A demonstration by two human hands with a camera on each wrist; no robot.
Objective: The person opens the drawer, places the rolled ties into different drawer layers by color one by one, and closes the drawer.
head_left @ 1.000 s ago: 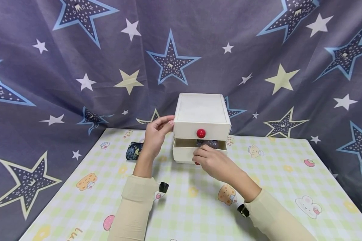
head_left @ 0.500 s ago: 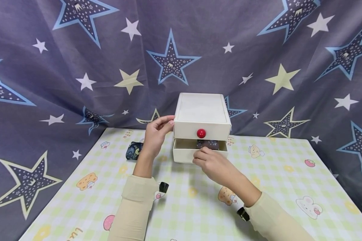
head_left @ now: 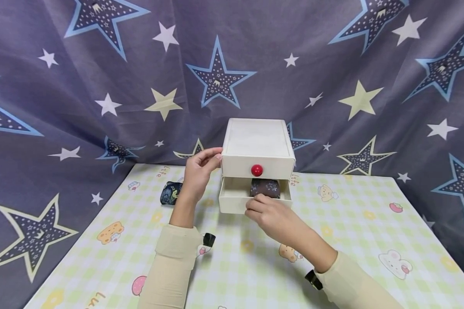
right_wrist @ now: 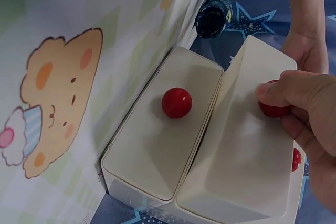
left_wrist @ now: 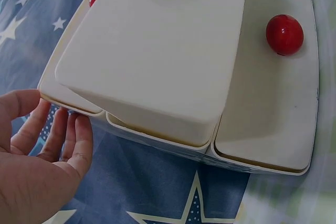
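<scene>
A small white drawer cabinet point(head_left: 257, 137) with red knobs stands at the back of the table. Its middle drawer point(head_left: 232, 205) is pulled partway out, and a dark brown flowered roll of cloth point(head_left: 264, 188) lies inside. My right hand point(head_left: 274, 219) pinches that drawer's red knob point(right_wrist: 274, 110) between thumb and fingers; the head view hides the knob behind the hand. At the cabinet's upper left front edge, my left hand point(head_left: 199, 174) rests its thumb and fingertips, the fingers loosely bent against the side in the left wrist view.
A dark navy patterned roll point(head_left: 170, 193) lies on the table just left of my left wrist. The top drawer point(head_left: 236, 166) and bottom drawer point(right_wrist: 157, 145) are closed. A starry curtain point(head_left: 313, 77) hangs right behind the checked tablecloth point(head_left: 352, 231).
The middle drawer has slid out toward me with my right hand on its knob, so more of the brown roll shows. My left hand has stayed at the cabinet's edge.
</scene>
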